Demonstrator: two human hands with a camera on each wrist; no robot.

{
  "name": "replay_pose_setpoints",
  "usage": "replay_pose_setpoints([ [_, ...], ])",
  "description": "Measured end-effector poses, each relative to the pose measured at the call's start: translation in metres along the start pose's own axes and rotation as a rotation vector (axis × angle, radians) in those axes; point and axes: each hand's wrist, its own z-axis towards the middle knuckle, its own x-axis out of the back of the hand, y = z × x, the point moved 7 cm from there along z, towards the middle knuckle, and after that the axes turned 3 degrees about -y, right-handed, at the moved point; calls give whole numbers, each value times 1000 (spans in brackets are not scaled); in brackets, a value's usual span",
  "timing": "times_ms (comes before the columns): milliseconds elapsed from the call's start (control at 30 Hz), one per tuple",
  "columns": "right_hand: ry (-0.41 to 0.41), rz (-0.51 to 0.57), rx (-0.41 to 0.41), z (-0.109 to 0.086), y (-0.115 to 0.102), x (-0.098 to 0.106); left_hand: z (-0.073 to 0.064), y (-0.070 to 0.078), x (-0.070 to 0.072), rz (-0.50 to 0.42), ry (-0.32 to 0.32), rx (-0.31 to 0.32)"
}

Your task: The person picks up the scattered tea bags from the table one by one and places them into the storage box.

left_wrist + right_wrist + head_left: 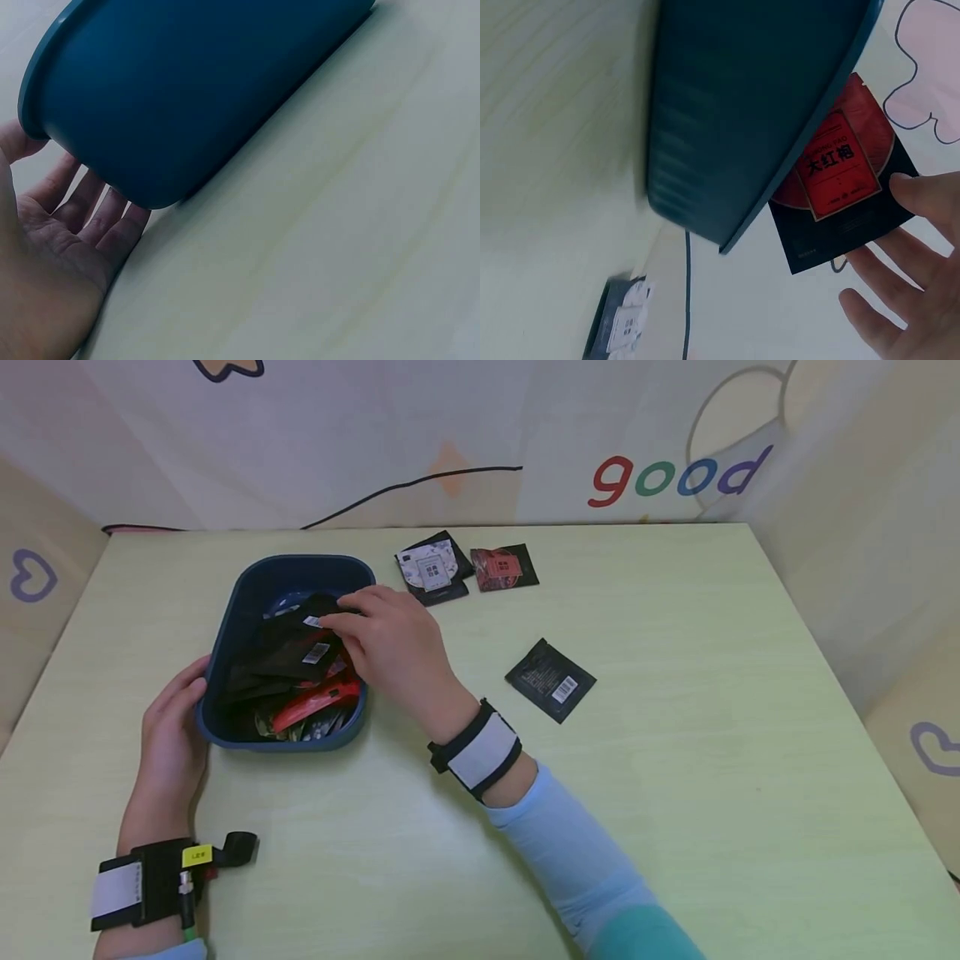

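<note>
A dark blue plastic bin holds several black, red and patterned sachets; a red one lies near its front. Over the bin's right side my right hand pinches a red-and-black tea sachet between thumb and fingers. Its red front with Chinese lettering shows in the right wrist view, partly behind the bin's rim. At the bin's left side, my left hand touches the outer wall with loosely extended fingers, its thumb close to the rim.
Behind the bin's right corner lie white-and-black sachets, overlapping, beside a red-and-black one. A black sachet with a barcode lies right of my right hand. A printed cloth wall rises at the table's back edge.
</note>
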Motion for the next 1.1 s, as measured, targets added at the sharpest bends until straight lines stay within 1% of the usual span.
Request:
replay_pose_setpoints([
  [100, -58, -13, 41, 2, -10, -8, 0, -1, 0, -4, 4, 11],
  [200, -110, -18, 85, -1, -18, -18, -2, -3, -1, -10, 6, 21],
  [367, -158, -31, 128, -8, -24, -29, -2, -2, -1, -11, 5, 3],
  [533, -182, -51, 164, -12, -29, -33, -1, -1, -1, -7, 8, 11],
  [733, -183, -78, 199, -14, -36, -31, 1, 0, 0, -6, 3, 10],
  [900, -204, -83, 206, -17, -41, -29, 0, -1, 0, 3, 15, 26],
  [1100, -190, -76, 209, -18, -44, -20, 1, 1, -1, -1, 7, 19],
])
